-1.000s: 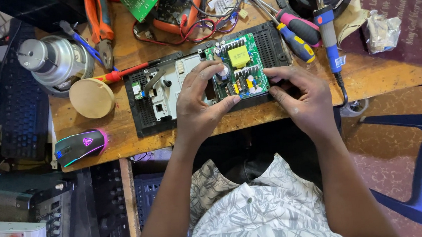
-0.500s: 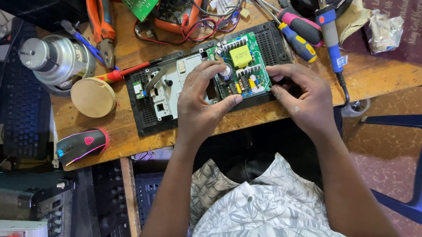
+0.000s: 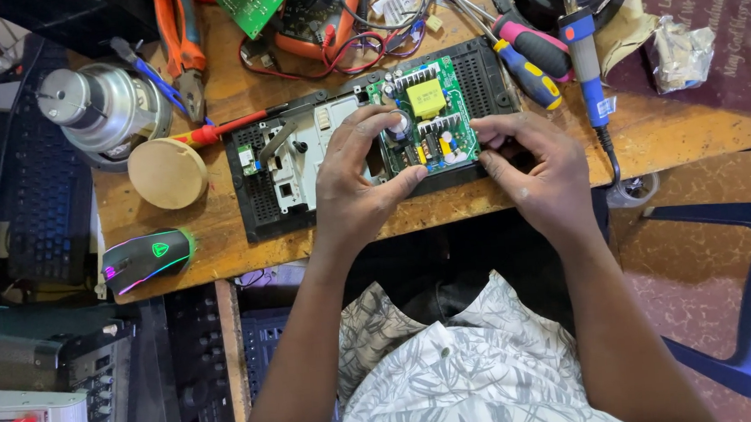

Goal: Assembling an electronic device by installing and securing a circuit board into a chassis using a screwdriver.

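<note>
Seen from above, a person seated at a cluttered wooden table (image 3: 652, 134) holds a small green circuit board (image 3: 426, 115) between both hands. The left hand (image 3: 356, 181) grips the board's left edge, thumb curled under its near corner and fingers arched over the top; the right hand (image 3: 535, 160) pinches the right edge with closed fingertips. The board is a short rectangle whose long axis runs away from the person, tilted slightly left at the far end — a yellow block component sits toward that far end. It rests over the right part of a black plastic device case (image 3: 276, 169), which lies flat with its long axis across the table, left to right. Just right of the case lie two screwdrivers (image 3: 532, 59) and a blue-handled soldering iron (image 3: 583, 55), handles pointing toward the person. To the left sit a round wooden disc (image 3: 168, 173), a silver motor (image 3: 99, 107), orange pliers (image 3: 178, 40) and — near the table's front edge — a glowing computer mouse (image 3: 145, 258).
</note>
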